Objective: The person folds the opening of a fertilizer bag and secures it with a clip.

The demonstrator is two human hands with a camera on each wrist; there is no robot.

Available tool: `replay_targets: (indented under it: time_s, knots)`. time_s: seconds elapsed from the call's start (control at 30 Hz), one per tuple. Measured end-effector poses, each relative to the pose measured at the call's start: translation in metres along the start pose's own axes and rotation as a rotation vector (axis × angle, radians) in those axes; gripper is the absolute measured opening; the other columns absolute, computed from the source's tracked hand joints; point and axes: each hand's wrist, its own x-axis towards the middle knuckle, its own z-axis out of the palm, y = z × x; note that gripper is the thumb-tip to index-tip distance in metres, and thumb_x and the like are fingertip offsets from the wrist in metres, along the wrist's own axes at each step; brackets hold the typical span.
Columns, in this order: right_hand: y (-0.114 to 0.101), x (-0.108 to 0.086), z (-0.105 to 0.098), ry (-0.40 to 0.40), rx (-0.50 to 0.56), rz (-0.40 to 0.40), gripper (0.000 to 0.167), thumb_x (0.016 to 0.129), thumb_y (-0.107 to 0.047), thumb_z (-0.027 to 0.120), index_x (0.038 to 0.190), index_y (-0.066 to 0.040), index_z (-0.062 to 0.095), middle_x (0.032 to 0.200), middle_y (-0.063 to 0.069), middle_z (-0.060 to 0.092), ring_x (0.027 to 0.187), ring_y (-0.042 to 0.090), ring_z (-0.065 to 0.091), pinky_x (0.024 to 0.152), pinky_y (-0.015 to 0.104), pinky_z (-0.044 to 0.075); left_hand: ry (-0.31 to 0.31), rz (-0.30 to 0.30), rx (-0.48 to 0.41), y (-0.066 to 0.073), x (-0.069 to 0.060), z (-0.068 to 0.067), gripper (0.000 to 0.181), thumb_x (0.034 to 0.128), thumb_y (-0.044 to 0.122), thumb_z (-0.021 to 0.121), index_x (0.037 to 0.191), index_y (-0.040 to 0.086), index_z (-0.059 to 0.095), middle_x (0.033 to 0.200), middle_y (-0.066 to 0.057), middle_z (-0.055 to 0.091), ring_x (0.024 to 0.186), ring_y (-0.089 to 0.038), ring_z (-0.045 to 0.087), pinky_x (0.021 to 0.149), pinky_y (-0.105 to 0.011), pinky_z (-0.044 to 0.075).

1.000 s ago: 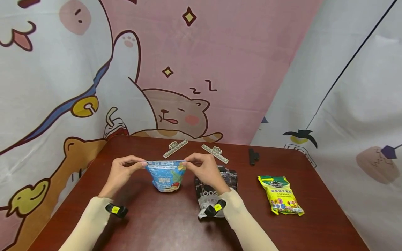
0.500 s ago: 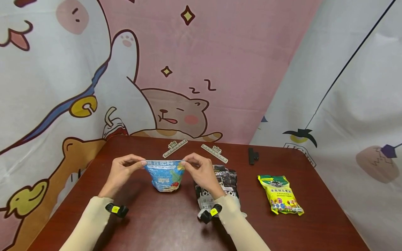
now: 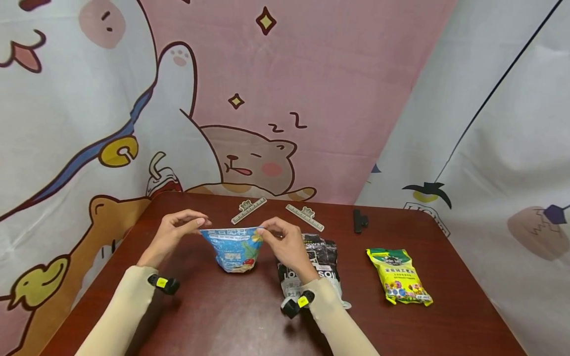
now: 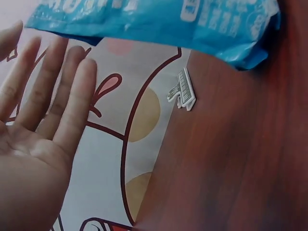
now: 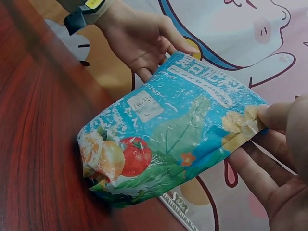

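Note:
A blue fertilizer bag (image 3: 232, 253), printed with vegetables, stands upright on the table with its flat top edge stretched sideways. My right hand (image 3: 287, 247) pinches the top right corner between thumb and fingers, as the right wrist view (image 5: 276, 159) also shows. Beside the top left corner is my left hand (image 3: 171, 235), its fingers extended and apart. In the left wrist view those fingers (image 4: 72, 108) look straight and hold nothing. Whether the left thumb still brushes the bag's corner, I cannot tell. Under my right forearm lies a black bag (image 3: 328, 259), partly hidden.
Behind the blue bag lie two pale ruler-like clips (image 3: 249, 211) on the dark red table (image 3: 231, 316). A black clip (image 3: 358, 222) is farther right. A yellow and green bag (image 3: 398, 279) lies at the right. A printed cloth (image 3: 334, 99) hangs behind the table.
My left hand has let go of the bag's top left corner and shifted slightly left, its fingers spreading. The right hand keeps its pinch, after a small move to the left.

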Motion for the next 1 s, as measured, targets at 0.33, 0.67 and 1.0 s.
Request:
replay_targets:
  time_s: [0.33, 0.67, 1.0]
  knots:
    - [-0.001, 0.000, -0.002, -0.022, -0.007, 0.015, 0.008, 0.096, -0.032, 0.073, 0.098, -0.024, 0.074, 0.091, -0.003, 0.080, 0.085, 0.012, 0.075, 0.078, 0.026, 0.058, -0.044, -0.059, 0.175, 0.000, 0.033, 0.003, 0.041, 0.0972, 0.044, 0.069, 0.129, 0.018, 0.069, 0.129, -0.008, 0.071, 0.109, -0.018, 0.074, 0.100, -0.045, 0.058]
    - [-0.002, 0.001, -0.002, -0.045, -0.026, 0.006, 0.006, 0.097, -0.033, 0.072, 0.099, -0.027, 0.074, 0.092, -0.007, 0.079, 0.088, 0.017, 0.075, 0.077, 0.027, 0.058, -0.085, -0.090, 0.346, 0.001, 0.066, 0.009, 0.059, 0.0914, 0.059, 0.070, 0.141, 0.029, 0.059, 0.143, 0.000, 0.061, 0.137, -0.030, 0.054, 0.110, -0.063, 0.044]
    - [-0.002, 0.000, -0.003, -0.035, -0.012, -0.005, 0.007, 0.097, -0.031, 0.073, 0.099, -0.024, 0.074, 0.092, -0.002, 0.080, 0.086, 0.014, 0.075, 0.075, 0.025, 0.056, -0.173, -0.038, 0.487, -0.008, 0.098, 0.018, 0.074, 0.0917, 0.058, 0.070, 0.153, 0.024, 0.046, 0.154, -0.013, 0.051, 0.143, -0.038, 0.046, 0.112, -0.065, 0.040]
